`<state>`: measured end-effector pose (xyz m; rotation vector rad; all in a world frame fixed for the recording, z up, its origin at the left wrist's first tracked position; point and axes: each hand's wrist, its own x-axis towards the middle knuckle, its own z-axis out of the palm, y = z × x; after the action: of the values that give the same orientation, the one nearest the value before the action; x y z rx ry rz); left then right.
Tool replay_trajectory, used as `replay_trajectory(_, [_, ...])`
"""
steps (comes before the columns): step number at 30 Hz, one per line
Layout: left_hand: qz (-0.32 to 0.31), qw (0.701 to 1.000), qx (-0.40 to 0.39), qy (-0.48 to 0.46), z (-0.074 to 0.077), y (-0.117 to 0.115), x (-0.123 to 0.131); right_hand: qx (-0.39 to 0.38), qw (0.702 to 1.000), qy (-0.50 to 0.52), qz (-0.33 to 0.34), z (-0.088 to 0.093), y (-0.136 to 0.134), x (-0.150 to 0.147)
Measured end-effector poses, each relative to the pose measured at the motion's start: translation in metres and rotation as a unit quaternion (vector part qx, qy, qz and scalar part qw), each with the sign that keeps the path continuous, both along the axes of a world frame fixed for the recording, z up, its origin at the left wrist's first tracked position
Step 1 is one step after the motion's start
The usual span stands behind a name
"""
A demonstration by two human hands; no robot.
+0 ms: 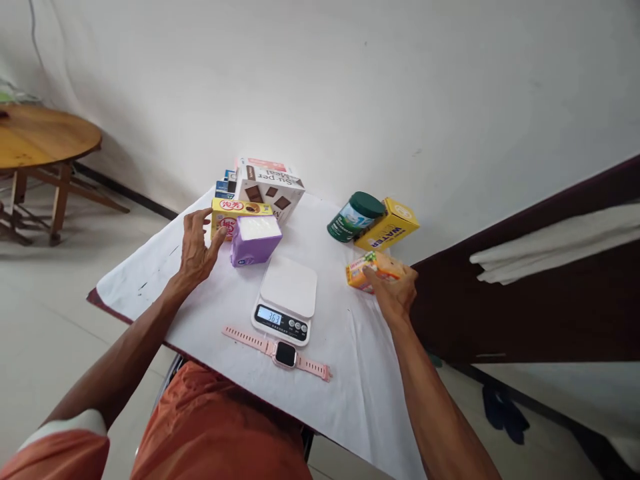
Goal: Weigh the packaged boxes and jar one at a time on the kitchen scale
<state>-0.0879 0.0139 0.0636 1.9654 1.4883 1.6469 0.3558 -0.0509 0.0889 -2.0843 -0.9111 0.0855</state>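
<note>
Forearm (430,387) crosses table edge (345,445), right hand (396,293) gripping carton (356,273).

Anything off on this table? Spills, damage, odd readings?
Two things. The white plastic kitchen scale shows what looks like 363 on its lit display, yet no item visibly sits on its plate. The white cloth table cover has dark marks toward its left side; stains or tears, can't tell. No spill visible.
</note>
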Motion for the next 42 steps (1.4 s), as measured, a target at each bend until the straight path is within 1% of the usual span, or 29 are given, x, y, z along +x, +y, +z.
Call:
replay_trajectory(2, [0.0,1.0,0.006,-0.003,-0.003,0.0,0.0,-0.012,1.0,0.011,0.005,0.001,-0.027,-0.004])
replay_trajectory(4, [-0.001,1.0,0.012,-0.005,-0.004,0.001,0.0,0.008,1.0,0.02,0.023,0.007,-0.048,-0.017])
replay_trajectory(6, [-0.005,1.0,0.013,-0.006,-0.005,0.001,0.0,0.056,0.996,0.023,0.07,0.016,-0.064,-0.041])
replay_trajectory(8, [-0.007,1.0,0.012,-0.008,-0.005,0.001,0.0,0.107,0.983,0.042,0.144,0.026,-0.072,-0.071])
replay_trajectory(10, [-0.008,1.0,0.012,-0.01,-0.004,0.002,-0.001,0.124,0.97,0.052,0.203,0.034,-0.07,-0.103])
replay_trajectory(13, [-0.008,1.0,0.007,-0.013,-0.003,0.001,-0.001,0.112,0.956,0.025,0.27,0.038,-0.058,-0.138])
replay_trajectory(15, [-0.011,1.0,0.0,-0.014,-0.001,0.001,-0.002,0.098,0.948,0.003,0.303,0.035,-0.049,-0.152])
replay_trajectory(17, [-0.015,1.0,-0.005,-0.017,0.0,0.0,-0.002,0.086,0.943,-0.011,0.322,0.031,-0.043,-0.16])
replay_trajectory(19, [-0.02,1.0,-0.01,-0.019,0.002,-0.001,-0.002,0.073,0.944,-0.017,0.323,0.027,-0.04,-0.164])
replay_trajectory(23, [-0.033,0.999,-0.016,-0.018,0.004,-0.002,0.0,0.058,0.951,-0.008,0.304,0.023,-0.04,-0.168])
replay_trajectory(26, [-0.039,0.999,-0.018,-0.015,0.003,-0.003,0.001,0.046,0.953,-0.002,0.299,0.025,-0.042,-0.167])
replay_trajectory(29, [-0.042,0.999,-0.021,-0.01,0.003,-0.002,0.001,0.03,0.951,0.017,0.307,0.031,-0.047,-0.162])
replay_trajectory(32, [-0.027,0.999,-0.009,-0.015,0.007,-0.006,0.0,0.055,0.949,0.048,0.308,0.037,-0.057,-0.151])
replay_trajectory(35, [-0.014,0.999,0.044,-0.022,0.019,-0.021,0.008,0.107,0.952,0.074,0.277,0.035,-0.067,-0.14])
replay_trajectory(36, [-0.024,0.998,0.061,-0.019,0.024,-0.028,0.014,0.119,0.953,0.083,0.264,0.032,-0.069,-0.137])
replay_trajectory(38, [-0.076,0.994,0.075,-0.004,0.034,-0.045,0.033,0.131,0.954,0.109,0.247,0.023,-0.071,-0.132])
replay_trajectory(40, [-0.149,0.987,0.06,0.018,0.039,-0.059,0.057,0.137,0.952,0.137,0.239,0.013,-0.071,-0.128])
replay_trajectory(42, [-0.202,0.978,0.029,0.038,0.038,-0.066,0.083,0.147,0.952,0.145,0.228,0.002,-0.07,-0.124])
